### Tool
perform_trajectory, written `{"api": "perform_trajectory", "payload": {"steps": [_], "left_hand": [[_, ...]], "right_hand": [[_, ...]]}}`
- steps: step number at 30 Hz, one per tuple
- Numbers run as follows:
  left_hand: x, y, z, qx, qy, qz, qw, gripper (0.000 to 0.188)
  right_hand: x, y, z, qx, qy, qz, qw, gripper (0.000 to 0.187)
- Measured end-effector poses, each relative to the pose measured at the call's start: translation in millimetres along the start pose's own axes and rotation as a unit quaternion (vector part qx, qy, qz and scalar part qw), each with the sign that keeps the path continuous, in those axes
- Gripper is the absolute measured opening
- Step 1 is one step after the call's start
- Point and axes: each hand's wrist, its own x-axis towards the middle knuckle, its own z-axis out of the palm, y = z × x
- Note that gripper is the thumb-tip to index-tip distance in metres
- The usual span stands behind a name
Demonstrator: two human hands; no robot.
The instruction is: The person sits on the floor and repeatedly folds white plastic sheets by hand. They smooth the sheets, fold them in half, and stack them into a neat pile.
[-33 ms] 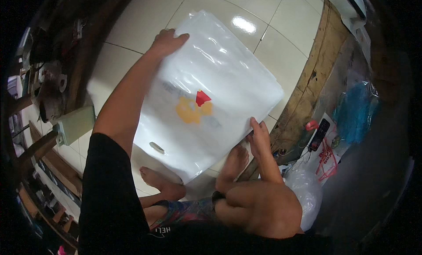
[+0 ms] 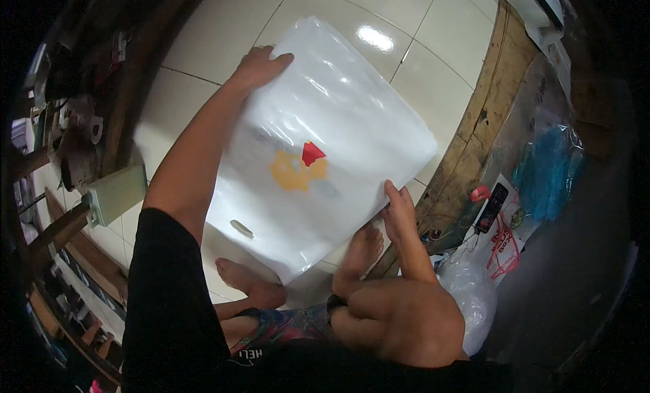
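A stack of large white plastic bags (image 2: 325, 108) is held above the tiled floor in front of me. The upper bag carries a yellow and red print in its middle and an oval handle slot near the end closest to me. On the far left edge, my left hand (image 2: 263, 67) grips the stack, thumb on top and the other fingers hidden beneath. My right hand (image 2: 399, 207) pinches the near right edge, its thumb on top and fingers partly under it.
Along the right runs a worn wooden edge (image 2: 467, 129). Beyond it lie a dark remote-like device (image 2: 493, 207), blue plastic (image 2: 547, 173), red string (image 2: 504, 247) and a clear plastic bag (image 2: 468, 298). A pale green box-like piece (image 2: 118, 195) stands at left. My bare feet are under the stack.
Almost nothing differs. The shine and ripples on the upper bag have shifted slightly, while both hands keep their places on the edges.
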Motion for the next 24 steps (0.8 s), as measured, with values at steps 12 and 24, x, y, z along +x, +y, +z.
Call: {"api": "perform_trajectory", "payload": {"steps": [12, 24], "left_hand": [[-18, 12, -19, 0.001, -0.037, 0.061, 0.997, 0.079], [-66, -54, -16, -0.112, 0.252, 0.065, 0.959, 0.066]], "right_hand": [[18, 0, 19, 0.046, 0.017, -0.071, 0.996, 0.046], [44, -12, -5, -0.199, 0.284, -0.353, 0.869, 0.060]]}}
